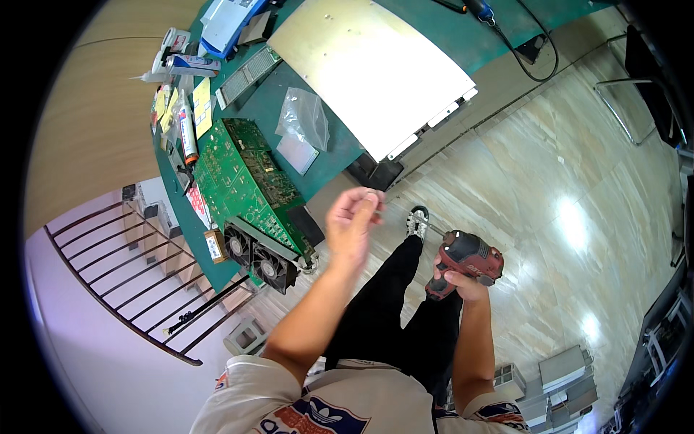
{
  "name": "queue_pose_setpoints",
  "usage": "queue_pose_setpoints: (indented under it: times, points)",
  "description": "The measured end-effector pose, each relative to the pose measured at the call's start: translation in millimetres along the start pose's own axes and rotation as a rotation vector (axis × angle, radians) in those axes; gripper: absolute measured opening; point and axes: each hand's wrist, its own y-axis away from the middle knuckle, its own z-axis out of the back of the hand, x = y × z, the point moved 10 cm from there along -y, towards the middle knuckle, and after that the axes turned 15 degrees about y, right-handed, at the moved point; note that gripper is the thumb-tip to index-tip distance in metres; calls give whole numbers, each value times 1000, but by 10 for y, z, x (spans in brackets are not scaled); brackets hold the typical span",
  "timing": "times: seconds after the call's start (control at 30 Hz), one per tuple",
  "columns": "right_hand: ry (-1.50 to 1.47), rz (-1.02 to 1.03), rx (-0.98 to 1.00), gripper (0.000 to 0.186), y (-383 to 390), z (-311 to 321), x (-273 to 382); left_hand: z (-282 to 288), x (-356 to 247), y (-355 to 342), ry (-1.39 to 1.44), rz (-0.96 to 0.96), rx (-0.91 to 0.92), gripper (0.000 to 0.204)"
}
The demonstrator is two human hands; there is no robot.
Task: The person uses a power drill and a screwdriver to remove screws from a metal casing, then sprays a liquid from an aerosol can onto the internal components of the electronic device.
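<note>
My right hand (468, 285) is wrapped round the grip of a red and black cordless drill (470, 254). A long thin bit points from it up and to the left, toward my other hand. My left hand (353, 220) is raised in front of my body, thumb pressed to the fingers; whatever they pinch, if anything, is too small to make out. Left of that hand, a green circuit board assembly (238, 177) lies on the green-topped bench, with two black fans (260, 254) at its near end. A large pale metal panel (369, 65) lies beyond, its near corner overhanging the edge.
On the green bench top (336, 155) lie a clear plastic bag (302, 116), a sealant tube (187, 134) and a grey slotted strip (248, 76). A black cable (531, 69) hangs over the far edge. A metal-framed chair (636, 101) stands right; stair railing (126, 289) runs left.
</note>
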Motion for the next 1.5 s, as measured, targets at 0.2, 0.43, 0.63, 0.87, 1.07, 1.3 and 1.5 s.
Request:
queue_pose_setpoints:
  times: [0.2, 0.43, 0.63, 0.87, 1.07, 1.3, 1.5]
  points:
    - [-11, -2, 43, 46, 139, -55, -123, -279, -1322, -646, -1324, -600, 180, 17]
    - [-18, 23, -69, 45, 269, 125, -107, -173, -1291, -1511, -1624, -555, 280, 13]
    - [-8, 46, -106, 40, 253, 260, -168, -147, -1186, -1709, -1664, -577, 292, 15]
    - [14, 24, -183, 39, 236, 306, -89, -147, -1507, -1781, -1747, -626, 236, 19]
    - [-13, 46, -266, 44, 15, 364, -93, -127, -2411, -1559, -1986, -709, 157, 20]
    - [-86, 70, -262, 40, -298, 94, 11, -262, -1845, -1560, -2052, -722, 372, 24]
    - [-40, 67, -237, 41, -306, -174, -79, -985, -1205, -830, -1602, -648, 538, 35]
